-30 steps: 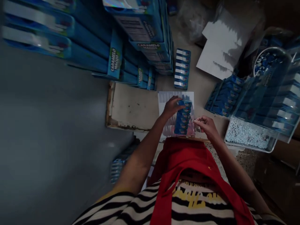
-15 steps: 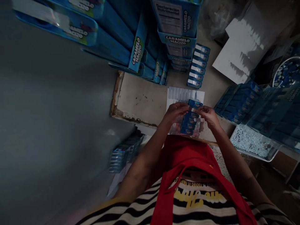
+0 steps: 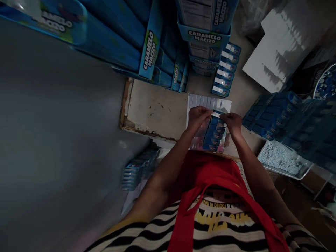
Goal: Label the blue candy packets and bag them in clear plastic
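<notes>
Between my hands stretches a short whitish strip [image 3: 215, 114] that looks like a sticker, over the top end of a row of small blue packs [image 3: 213, 137]. My left hand [image 3: 198, 116] pinches the strip's left end. At the other end, the fingers of my right hand [image 3: 233, 122] are closed on it. Beneath them lies a pale sheet [image 3: 197, 102] with rows of strips along its upper part. The row of packs rests on this sheet, and my fingers hide part of the topmost pack.
Tall stacks of blue "Caramelo Macizo" boxes [image 3: 207, 36] stand at the back and left. Behind the sheet is a row of packs with white strips [image 3: 223, 73]. More blue packs [image 3: 270, 115] and a tray of small pale pieces [image 3: 279, 157] are at right. The table [image 3: 152, 112] has a worn edge.
Both hands have moved slightly up, away from my body, with the strip now held above the far end of the pack row. The view has shifted a little.
</notes>
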{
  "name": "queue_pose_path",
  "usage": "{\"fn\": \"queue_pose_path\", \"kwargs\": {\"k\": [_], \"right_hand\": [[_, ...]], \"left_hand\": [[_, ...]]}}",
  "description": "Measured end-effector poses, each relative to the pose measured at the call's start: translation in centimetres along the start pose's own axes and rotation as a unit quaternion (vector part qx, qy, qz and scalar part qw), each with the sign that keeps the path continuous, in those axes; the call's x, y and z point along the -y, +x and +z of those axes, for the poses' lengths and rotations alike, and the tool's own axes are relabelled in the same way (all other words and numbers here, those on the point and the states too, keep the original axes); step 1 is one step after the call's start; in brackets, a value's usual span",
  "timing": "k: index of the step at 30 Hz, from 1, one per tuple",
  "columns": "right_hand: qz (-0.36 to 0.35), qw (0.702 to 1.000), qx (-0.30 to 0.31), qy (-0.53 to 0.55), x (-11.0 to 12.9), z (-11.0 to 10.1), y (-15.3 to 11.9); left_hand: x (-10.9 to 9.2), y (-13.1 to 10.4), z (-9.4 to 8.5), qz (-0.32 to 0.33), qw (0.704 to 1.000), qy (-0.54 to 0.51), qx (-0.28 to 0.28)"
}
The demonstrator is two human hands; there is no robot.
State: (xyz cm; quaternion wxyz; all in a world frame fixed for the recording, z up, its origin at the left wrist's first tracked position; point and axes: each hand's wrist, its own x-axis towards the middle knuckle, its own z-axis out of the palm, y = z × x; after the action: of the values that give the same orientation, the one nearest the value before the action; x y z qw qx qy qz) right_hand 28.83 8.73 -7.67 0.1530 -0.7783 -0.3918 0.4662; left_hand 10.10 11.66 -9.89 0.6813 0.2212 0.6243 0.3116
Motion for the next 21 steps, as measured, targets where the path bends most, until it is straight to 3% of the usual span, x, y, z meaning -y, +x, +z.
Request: {"fn": "queue_pose_path", "kwargs": {"k": [3,9,15,21], "right_hand": [[0.020,0.998,-0.056,-0.021,0.2,0.0,-0.1],[0.031,0.997,-0.060,-0.024,1.0,0.1,-0.2],[0.046,0.993,-0.079,-0.080,1.2,-0.3,0.0],[0.074,0.991,-0.087,-0.068,1.3,-0.7,0.5]], "left_hand": [[0.0,0.0,0.0,0.001,1.000,-0.005,0.000],[-0.2,0.0,0.1,-0.009,1.000,-0.003,0.000],[0.9,0.9,0.1,-0.011,1.000,-0.016,0.003],[2.5,1.8,1.5,-0.116,0.992,-0.059,-0.006]]}}
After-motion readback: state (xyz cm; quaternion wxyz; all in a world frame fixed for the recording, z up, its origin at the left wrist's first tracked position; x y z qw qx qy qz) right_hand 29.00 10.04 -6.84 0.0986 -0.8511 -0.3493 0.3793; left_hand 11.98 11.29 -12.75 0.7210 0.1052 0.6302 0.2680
